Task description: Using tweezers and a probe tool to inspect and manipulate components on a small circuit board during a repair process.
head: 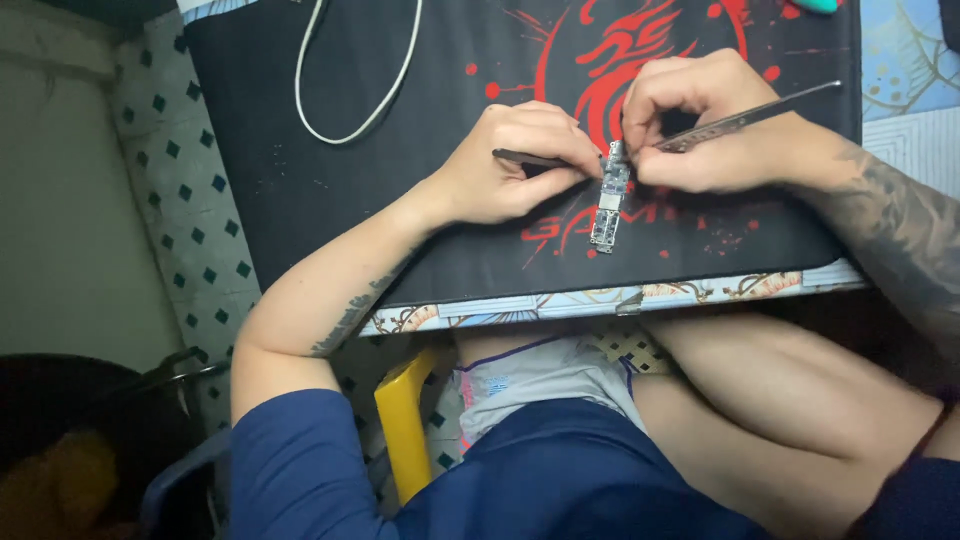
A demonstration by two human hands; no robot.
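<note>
Narrow circuit board is lying on the black-and-red mat, its top end being probed: left hand fingers clamped on a dark tool, right hand fingers pinched on metal tweezers; fine, steady tip placement judged needed next.

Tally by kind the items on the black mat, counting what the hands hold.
Circuit boards: 1 (narrow circuit board)
Hand tools: 2 (dark tool in left hand; metal tweezers in right hand)
Cables: 1 (white cable)
Total: 4, on the black mat
</note>
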